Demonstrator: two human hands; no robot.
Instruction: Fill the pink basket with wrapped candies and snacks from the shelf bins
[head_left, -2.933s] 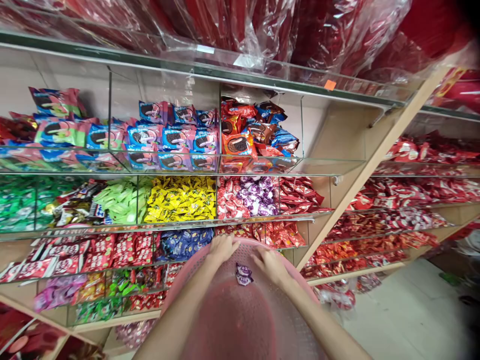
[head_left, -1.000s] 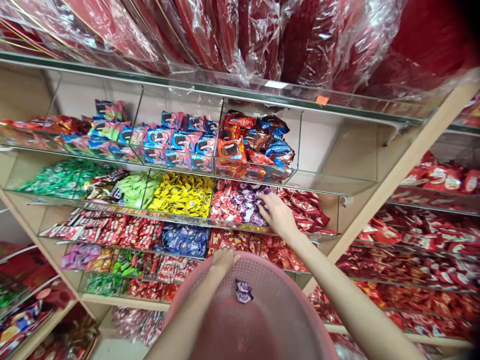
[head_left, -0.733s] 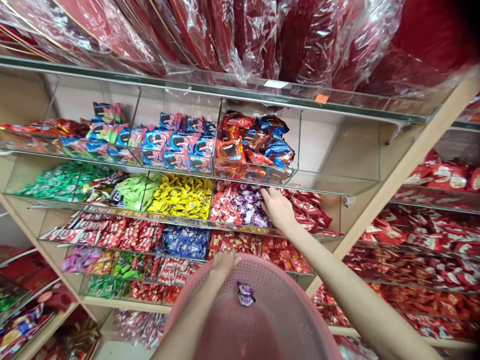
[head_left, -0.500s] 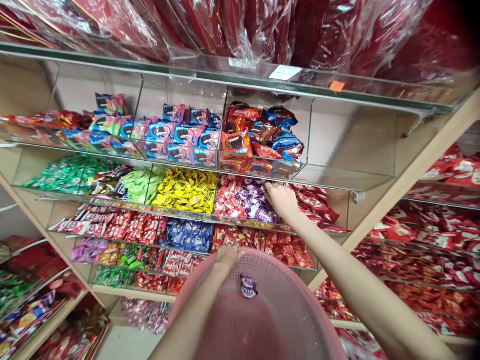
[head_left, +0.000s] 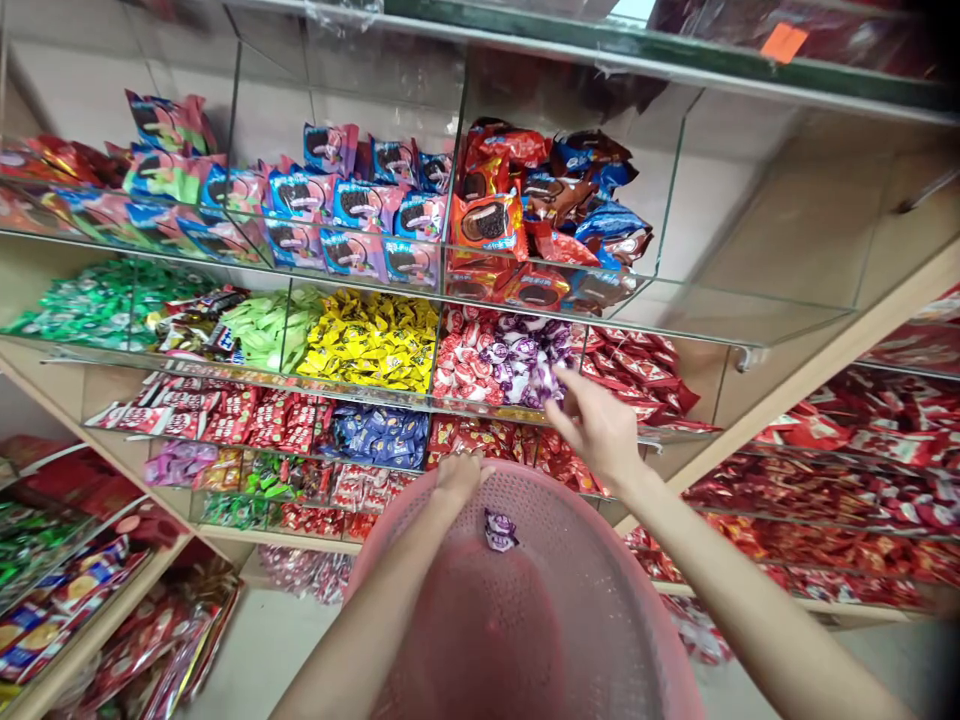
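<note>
My left hand [head_left: 459, 474] grips the far rim of a pink perforated plastic basket [head_left: 570, 610] held in front of me. One purple-and-white wrapped candy [head_left: 500, 530] lies inside the basket. My right hand [head_left: 596, 425] hovers just in front of the glass bin of purple and red-white candies [head_left: 510, 355], fingers pinched on a purple candy [head_left: 553, 385] lifted off the pile.
Glass shelves hold sandwich-biscuit packs [head_left: 360, 215], yellow candies [head_left: 371, 340], green candies [head_left: 97, 305], blue candies [head_left: 375, 432] and red packs [head_left: 637, 365]. A wooden upright [head_left: 810, 360] slants at the right. More red packets fill the shelves to the right [head_left: 862, 470].
My right hand went from the basket up into the purple candy bin, then pulled back toward me with a candy pinched in it. The view has tilted downward. The left hand stays on the rim.
</note>
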